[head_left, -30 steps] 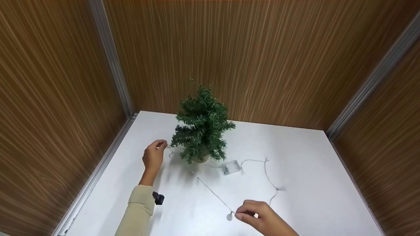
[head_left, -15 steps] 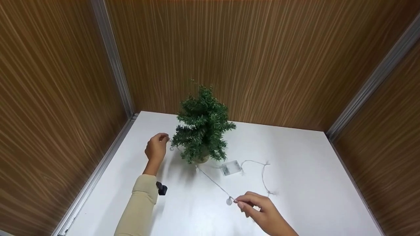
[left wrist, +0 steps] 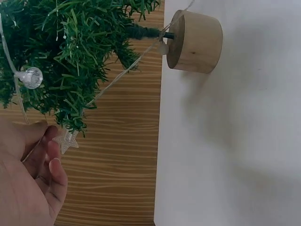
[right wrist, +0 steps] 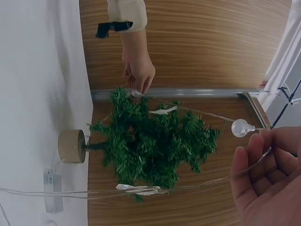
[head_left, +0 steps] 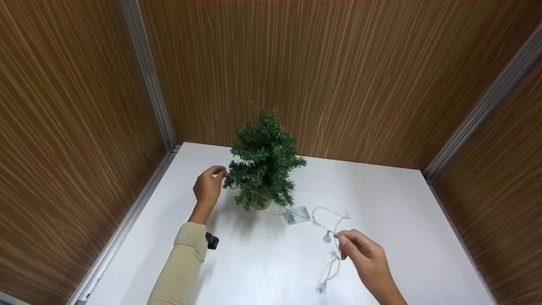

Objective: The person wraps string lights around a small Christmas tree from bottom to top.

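A small green artificial Christmas tree [head_left: 264, 156] stands upright on a round wooden base [left wrist: 200, 42]. At its left side, my left hand [head_left: 208, 185] pinches the thin wire of a string of lights [left wrist: 123, 73]. A clear star [left wrist: 67, 140] hangs by those fingertips, and a round bulb [left wrist: 32, 77] lies in front of the branches. To the right of the tree, my right hand [head_left: 366, 258] pinches the same string beside another clear round bulb [right wrist: 240, 127]. Between the hands the wire runs taut across the front of the lower branches.
The string's clear battery box [head_left: 297, 215] lies on the white table [head_left: 254, 271] right of the base. More wire dangles in loops below the right hand, ending near a bulb [head_left: 322, 287]. Wood-grain panels [head_left: 288, 76] enclose the table at the back and sides.
My right hand has moved right and away from me, drawing the wire up across the tree's front. The left hand has risen slightly toward the branches, still pinching the wire.
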The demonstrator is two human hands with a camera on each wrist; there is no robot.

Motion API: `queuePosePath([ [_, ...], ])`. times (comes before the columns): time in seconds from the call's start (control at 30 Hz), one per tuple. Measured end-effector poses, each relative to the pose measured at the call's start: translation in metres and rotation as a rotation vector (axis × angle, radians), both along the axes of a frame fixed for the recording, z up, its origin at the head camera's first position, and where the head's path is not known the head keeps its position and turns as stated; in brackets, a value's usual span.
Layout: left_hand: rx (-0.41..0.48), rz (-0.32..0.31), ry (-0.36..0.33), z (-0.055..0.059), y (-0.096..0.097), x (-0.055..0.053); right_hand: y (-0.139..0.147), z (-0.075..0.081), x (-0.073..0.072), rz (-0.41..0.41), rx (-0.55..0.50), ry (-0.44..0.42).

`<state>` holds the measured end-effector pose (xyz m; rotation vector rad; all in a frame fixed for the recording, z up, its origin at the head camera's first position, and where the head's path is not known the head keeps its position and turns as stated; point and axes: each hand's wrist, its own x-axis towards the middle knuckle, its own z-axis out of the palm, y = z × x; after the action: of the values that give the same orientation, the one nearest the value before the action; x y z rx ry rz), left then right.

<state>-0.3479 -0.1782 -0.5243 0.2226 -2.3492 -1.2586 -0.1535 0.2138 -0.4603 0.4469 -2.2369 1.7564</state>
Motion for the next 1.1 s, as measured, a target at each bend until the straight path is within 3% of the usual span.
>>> queuePosePath([
  [0.2, -0.088, 0.003, 0.03, -0.002, 0.006, 0.007, 0.017, 0.005, -0.006, -0.137, 0.012, -0.162],
  [0.43, -0.165, 0.006, 0.077, -0.007, 0.01, 0.014, 0.039, 0.001, -0.023, -0.18, 0.075, -0.205],
  [0.6, -0.174, 0.002, 0.101, -0.009, 0.012, 0.017, 0.05, -0.003, -0.044, -0.201, 0.118, -0.198],
  [0.77, -0.155, -0.018, 0.08, -0.011, 0.014, 0.021, 0.058, -0.005, -0.071, -0.199, 0.086, -0.193],
  [1.1, -0.156, -0.017, 0.083, -0.009, 0.016, 0.024, 0.062, -0.002, -0.115, -0.208, 0.124, -0.245],
])
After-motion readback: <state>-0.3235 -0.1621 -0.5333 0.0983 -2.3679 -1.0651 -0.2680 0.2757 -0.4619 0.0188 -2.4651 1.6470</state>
